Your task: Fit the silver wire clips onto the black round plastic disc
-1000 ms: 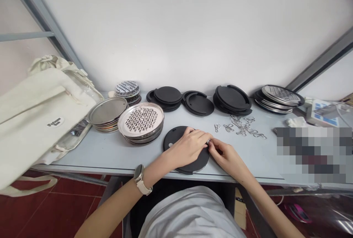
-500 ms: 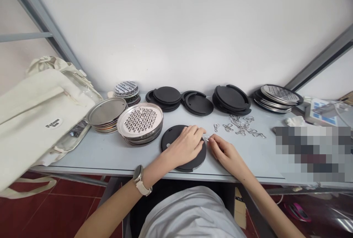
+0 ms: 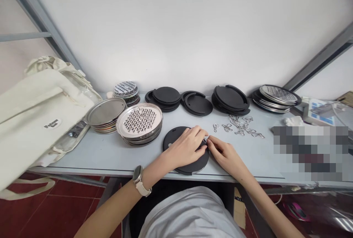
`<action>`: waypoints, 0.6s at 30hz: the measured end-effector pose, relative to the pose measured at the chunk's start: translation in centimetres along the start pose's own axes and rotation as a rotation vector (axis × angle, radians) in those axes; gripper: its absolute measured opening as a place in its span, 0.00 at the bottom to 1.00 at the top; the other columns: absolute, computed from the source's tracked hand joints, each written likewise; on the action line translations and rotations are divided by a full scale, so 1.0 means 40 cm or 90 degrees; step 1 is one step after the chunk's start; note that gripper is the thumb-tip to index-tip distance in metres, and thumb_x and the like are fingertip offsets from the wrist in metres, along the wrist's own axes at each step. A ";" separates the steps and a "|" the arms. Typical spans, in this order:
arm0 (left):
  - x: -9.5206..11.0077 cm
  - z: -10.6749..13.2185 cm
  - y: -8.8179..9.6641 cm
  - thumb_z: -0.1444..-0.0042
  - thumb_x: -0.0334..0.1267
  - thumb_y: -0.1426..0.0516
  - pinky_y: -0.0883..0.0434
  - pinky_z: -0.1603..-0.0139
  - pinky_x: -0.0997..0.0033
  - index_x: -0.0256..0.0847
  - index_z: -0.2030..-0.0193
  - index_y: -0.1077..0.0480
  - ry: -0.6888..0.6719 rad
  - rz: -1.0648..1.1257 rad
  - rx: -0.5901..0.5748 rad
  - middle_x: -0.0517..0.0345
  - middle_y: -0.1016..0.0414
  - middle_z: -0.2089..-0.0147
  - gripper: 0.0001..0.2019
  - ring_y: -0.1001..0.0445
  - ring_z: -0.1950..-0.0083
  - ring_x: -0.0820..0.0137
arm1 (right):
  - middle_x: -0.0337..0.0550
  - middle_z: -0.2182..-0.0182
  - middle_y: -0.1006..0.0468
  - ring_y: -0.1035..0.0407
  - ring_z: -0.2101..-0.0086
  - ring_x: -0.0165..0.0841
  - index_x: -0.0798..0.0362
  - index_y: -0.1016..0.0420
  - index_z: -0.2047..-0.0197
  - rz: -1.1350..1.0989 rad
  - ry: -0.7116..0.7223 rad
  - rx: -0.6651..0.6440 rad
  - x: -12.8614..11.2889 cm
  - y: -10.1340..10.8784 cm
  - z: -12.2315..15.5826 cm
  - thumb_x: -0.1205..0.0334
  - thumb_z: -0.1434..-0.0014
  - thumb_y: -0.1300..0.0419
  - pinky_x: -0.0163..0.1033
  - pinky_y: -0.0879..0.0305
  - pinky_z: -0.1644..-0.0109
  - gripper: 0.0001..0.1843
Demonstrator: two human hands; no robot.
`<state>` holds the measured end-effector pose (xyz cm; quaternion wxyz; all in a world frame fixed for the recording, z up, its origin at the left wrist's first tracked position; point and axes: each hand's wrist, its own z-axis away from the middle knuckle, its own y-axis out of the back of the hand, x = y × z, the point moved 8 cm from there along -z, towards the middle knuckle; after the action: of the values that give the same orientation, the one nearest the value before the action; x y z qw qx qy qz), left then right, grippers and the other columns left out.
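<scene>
"Disc, black, flat on the table near its front edge. What are the hands doing with it?"

"The left hand lies across the top, fingers bent toward the right side of the rim. Whether it grips or only presses, I can't tell. The right hand is at that same side, thumb and finger pinched on a wire clip."

"So which step is this?"

"Working the clip at the rim, I'd judge. Whether it is hooked in there I can't say; the fingers cover the spot."

"And what does the next move call for?"

"A steady disc under the left hand, I'd think, and a fine, sure pinch from the right. Wire that thin could slip."

"What lies around?"

"Loose clips behind the right hand. To the left, a stack of graters with plain plates beside it, and striped plates behind them. Black discs stand in piles along the wall, and a mixed pile sits farther right."

"And the room?"

"White wall, grey posts slanting at both sides, a pale bag at the table's left end, red tiles below. A patch on the right is blurred past reading."
</scene>
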<state>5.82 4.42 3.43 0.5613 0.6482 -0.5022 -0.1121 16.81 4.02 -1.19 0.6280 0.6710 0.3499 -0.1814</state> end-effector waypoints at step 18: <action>0.003 0.002 -0.005 0.36 0.34 0.48 0.37 0.45 0.60 0.38 0.52 0.33 -0.024 -0.039 0.011 0.50 0.34 0.53 0.08 0.33 0.50 0.63 | 0.32 0.82 0.45 0.48 0.78 0.27 0.51 0.47 0.78 0.004 -0.018 0.029 0.009 0.004 0.000 0.59 0.39 0.52 0.32 0.50 0.75 0.16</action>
<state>5.94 4.26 3.27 0.5423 0.6660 -0.4935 -0.1373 17.16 4.12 -1.34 0.6178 0.6838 0.3346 -0.1968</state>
